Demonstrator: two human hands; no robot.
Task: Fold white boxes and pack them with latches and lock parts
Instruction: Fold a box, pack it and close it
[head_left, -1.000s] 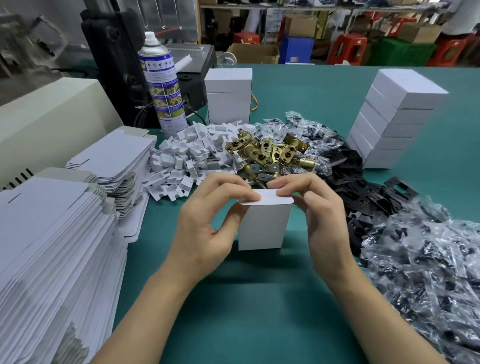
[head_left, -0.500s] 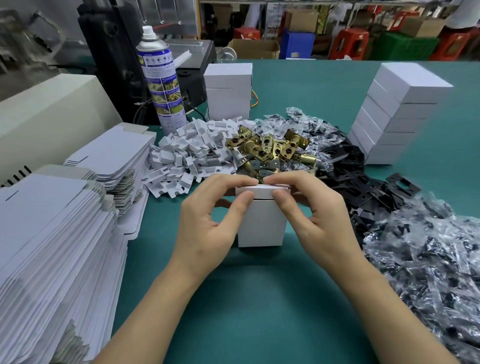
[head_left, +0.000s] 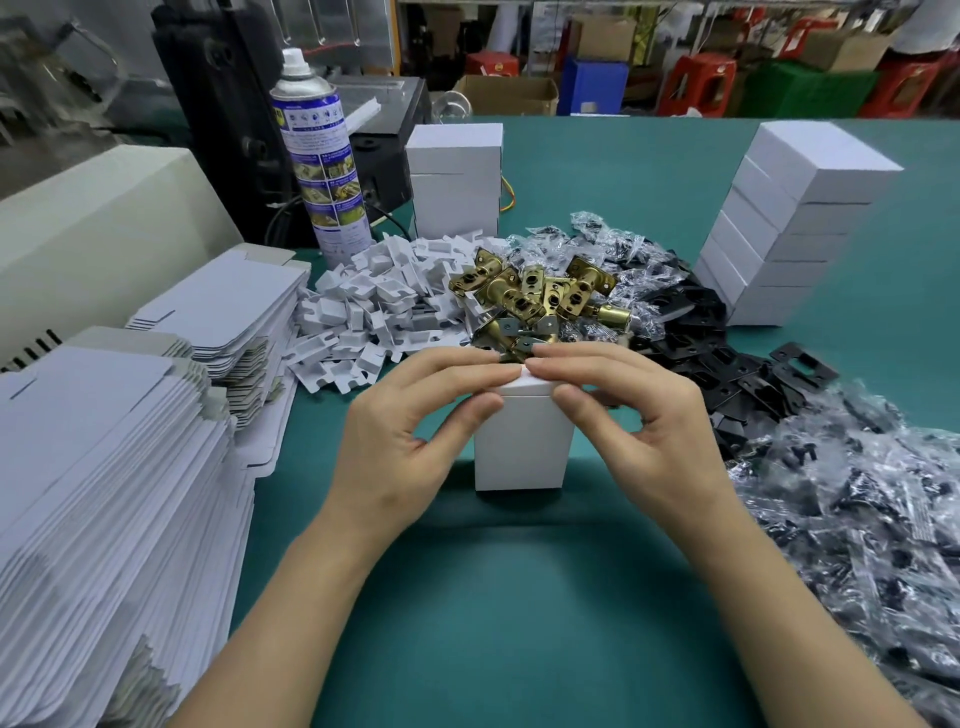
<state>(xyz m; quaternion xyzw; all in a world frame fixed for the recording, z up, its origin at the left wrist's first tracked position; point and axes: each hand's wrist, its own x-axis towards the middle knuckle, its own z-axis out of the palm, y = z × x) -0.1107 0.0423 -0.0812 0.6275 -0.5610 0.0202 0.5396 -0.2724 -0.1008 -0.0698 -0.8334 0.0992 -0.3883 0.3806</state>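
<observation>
Green table mat (head_left: 519, 597) carries the white box (head_left: 522, 447) upright, long axis vertical, centred before us, where our left hand (head_left: 405, 431) and right hand (head_left: 639, 431), equally near, each pinch its top flap, brass latches (head_left: 540, 296) heaped just behind.

So the top flap (head_left: 530, 385) of the small upright white cardboard box (head_left: 522, 447) was sticking up loose a second ago; now it's folded flat and shut. The left hand (head_left: 400, 431) and right hand (head_left: 639, 421) came down with it, with fingertips meeting on top and thumbs on the front edge.
</observation>
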